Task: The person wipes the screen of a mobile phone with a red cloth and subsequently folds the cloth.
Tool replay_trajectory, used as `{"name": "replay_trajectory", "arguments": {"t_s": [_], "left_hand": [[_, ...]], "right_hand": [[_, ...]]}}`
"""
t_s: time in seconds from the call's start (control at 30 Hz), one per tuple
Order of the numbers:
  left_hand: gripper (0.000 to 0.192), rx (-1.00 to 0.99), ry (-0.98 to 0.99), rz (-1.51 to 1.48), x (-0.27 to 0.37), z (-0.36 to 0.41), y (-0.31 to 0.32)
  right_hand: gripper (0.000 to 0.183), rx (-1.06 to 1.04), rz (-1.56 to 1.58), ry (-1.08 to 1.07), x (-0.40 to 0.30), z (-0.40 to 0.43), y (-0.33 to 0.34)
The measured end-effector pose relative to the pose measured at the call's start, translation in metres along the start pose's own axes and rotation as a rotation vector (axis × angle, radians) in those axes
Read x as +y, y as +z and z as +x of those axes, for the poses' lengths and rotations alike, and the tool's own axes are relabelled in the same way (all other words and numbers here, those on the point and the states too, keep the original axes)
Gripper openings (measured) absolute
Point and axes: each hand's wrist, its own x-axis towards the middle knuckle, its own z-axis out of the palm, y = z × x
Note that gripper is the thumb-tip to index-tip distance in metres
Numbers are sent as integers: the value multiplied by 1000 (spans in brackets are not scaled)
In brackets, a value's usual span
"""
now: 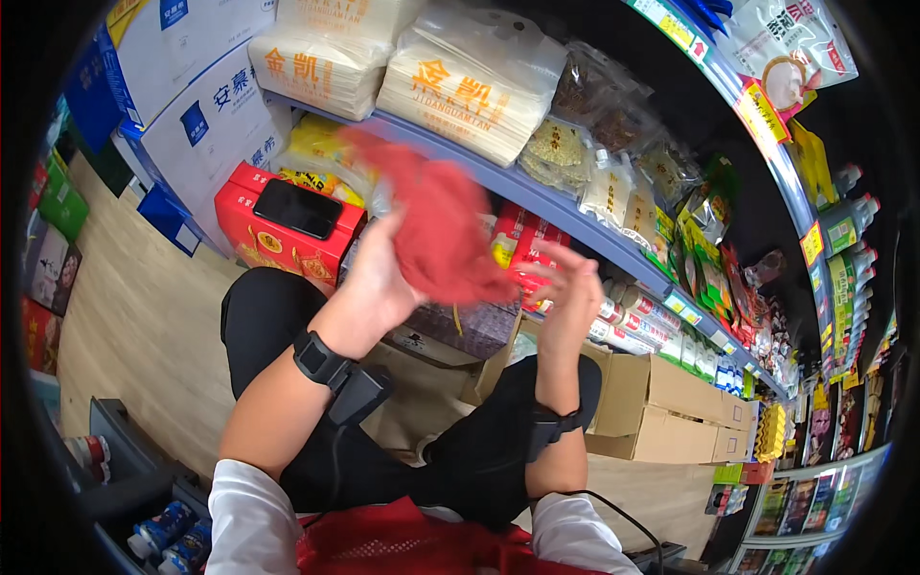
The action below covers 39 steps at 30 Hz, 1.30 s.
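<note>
A red cloth [449, 223], blurred by motion, hangs from my left hand [377, 284], whose thumb and palm press against its near edge. My right hand [568, 287] is held to the right of the cloth, fingers apart, with nothing in it. Behind the cloth runs the blue-grey shelf edge [517, 187], and packs of noodles in clear plastic [467, 86] stand on that shelf. The cloth hides part of the lower shelf. To the left, a black smartphone [298, 208] lies on a red gift box [287, 251].
An open cardboard carton [661, 410] stands on the floor at right. White milk cartons [208, 108] are stacked at left. Seasoning bags [557, 154] and rolled noodle packs [640, 316] line the shelves. A dark crate with bottles [162, 532] sits at lower left, on the wood-look floor [144, 302].
</note>
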Motion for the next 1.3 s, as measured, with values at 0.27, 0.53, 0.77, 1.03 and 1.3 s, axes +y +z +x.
{"name": "replay_trajectory", "arguments": {"t_s": [0.27,0.53,0.77,1.03,1.3], "left_hand": [[23,-53,1037,1344,11,-14,17],[55,119,464,692,30,-12,12],[54,44,153,-54,-4,2,7],[36,-415,535,1213,-19,2,13],[57,244,145,577,-18,4,11]], "right_hand": [[55,-221,470,290,4,-18,42],[34,646,235,105,10,5,-1],[64,36,351,261,21,-1,6],[46,39,726,431,12,-14,45],[33,337,297,85,32,-3,0]]}}
